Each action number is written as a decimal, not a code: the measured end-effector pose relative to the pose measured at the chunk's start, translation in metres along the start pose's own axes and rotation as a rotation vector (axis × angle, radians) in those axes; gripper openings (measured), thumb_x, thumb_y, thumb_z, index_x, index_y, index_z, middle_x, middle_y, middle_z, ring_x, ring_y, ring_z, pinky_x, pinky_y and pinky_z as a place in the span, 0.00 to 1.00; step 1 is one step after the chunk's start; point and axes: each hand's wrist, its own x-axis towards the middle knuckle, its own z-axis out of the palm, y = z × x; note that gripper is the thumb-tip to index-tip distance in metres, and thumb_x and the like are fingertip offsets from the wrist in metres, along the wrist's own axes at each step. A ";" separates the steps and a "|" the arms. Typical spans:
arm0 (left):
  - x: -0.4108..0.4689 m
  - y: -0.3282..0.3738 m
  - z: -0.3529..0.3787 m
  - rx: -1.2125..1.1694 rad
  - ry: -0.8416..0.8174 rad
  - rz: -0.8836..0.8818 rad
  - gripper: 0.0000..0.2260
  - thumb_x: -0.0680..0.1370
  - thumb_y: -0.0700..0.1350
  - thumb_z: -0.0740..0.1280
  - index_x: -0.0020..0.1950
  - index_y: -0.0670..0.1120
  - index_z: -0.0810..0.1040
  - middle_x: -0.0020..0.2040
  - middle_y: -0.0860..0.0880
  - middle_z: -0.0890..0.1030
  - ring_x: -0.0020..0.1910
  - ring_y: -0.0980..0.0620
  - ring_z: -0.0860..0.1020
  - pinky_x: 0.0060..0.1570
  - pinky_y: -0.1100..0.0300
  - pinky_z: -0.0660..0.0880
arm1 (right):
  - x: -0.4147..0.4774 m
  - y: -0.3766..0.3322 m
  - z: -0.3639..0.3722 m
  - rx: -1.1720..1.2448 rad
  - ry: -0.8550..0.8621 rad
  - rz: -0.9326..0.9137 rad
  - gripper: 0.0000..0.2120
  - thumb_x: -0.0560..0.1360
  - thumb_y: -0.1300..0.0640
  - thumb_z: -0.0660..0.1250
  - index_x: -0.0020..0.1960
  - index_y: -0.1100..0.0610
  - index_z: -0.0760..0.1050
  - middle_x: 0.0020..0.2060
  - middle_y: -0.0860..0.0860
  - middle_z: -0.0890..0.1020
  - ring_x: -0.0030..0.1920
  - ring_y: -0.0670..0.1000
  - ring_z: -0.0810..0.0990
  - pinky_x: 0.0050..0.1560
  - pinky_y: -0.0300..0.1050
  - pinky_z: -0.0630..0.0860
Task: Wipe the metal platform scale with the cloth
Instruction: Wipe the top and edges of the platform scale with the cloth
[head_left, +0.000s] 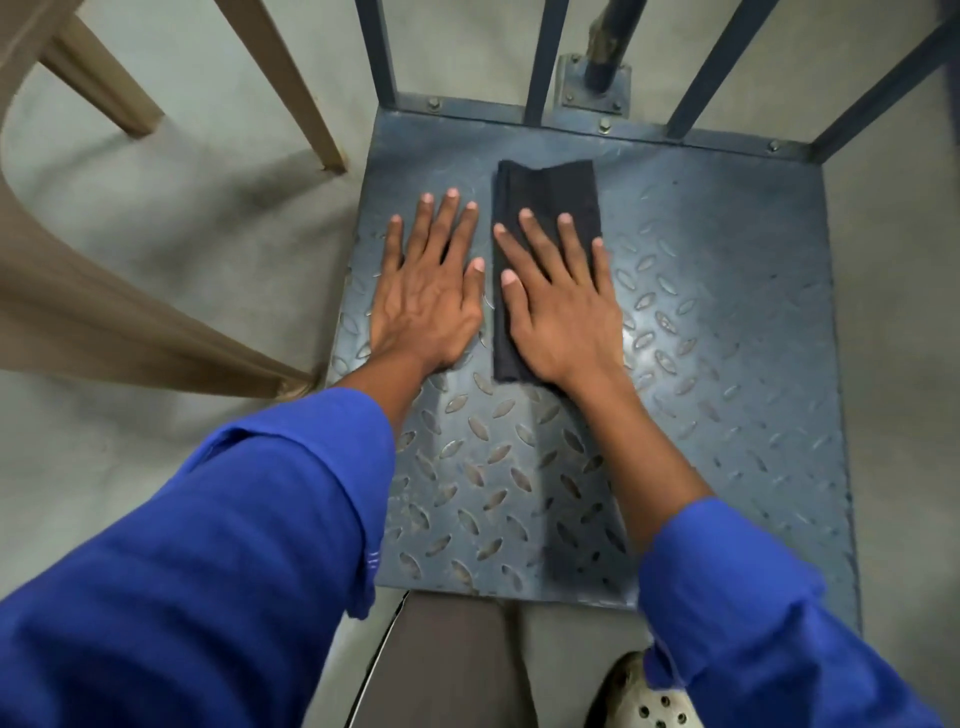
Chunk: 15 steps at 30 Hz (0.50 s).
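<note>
The metal platform scale (727, 332) is a blue-grey diamond-tread plate lying on the floor in front of me. A folded black cloth (550, 192) lies on its middle, long side pointing away from me. My right hand (558, 306) lies flat on the cloth with straight, spread fingers and covers its lower half. My left hand (428, 291) rests flat on the bare plate just left of the cloth, fingers straight. Both arms wear blue sleeves.
Blue metal rails (540, 57) rise from the scale's far edge, with a bolted post base (595, 83) behind them. A tan plastic chair (104, 291) stands on the grey floor to the left. My knee and a pale perforated shoe (647, 701) sit at the near edge.
</note>
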 end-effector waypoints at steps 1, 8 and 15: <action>0.000 0.000 0.000 -0.002 0.002 0.000 0.28 0.88 0.55 0.43 0.88 0.49 0.45 0.88 0.49 0.45 0.87 0.48 0.41 0.84 0.42 0.42 | -0.014 0.007 -0.001 -0.003 -0.007 0.010 0.25 0.87 0.42 0.45 0.84 0.40 0.53 0.84 0.42 0.55 0.85 0.52 0.47 0.83 0.61 0.46; 0.001 0.001 -0.001 -0.003 0.002 -0.009 0.28 0.88 0.55 0.43 0.88 0.49 0.44 0.88 0.49 0.44 0.87 0.48 0.41 0.84 0.42 0.42 | 0.056 0.028 -0.003 0.015 0.027 0.255 0.27 0.85 0.40 0.42 0.84 0.38 0.50 0.85 0.44 0.52 0.85 0.55 0.45 0.82 0.64 0.43; 0.001 0.000 -0.004 -0.008 -0.017 0.001 0.27 0.88 0.54 0.43 0.88 0.50 0.45 0.88 0.49 0.45 0.87 0.48 0.41 0.84 0.43 0.40 | -0.035 -0.003 0.004 0.016 0.036 0.109 0.25 0.87 0.42 0.46 0.84 0.39 0.54 0.84 0.43 0.55 0.85 0.53 0.48 0.83 0.62 0.46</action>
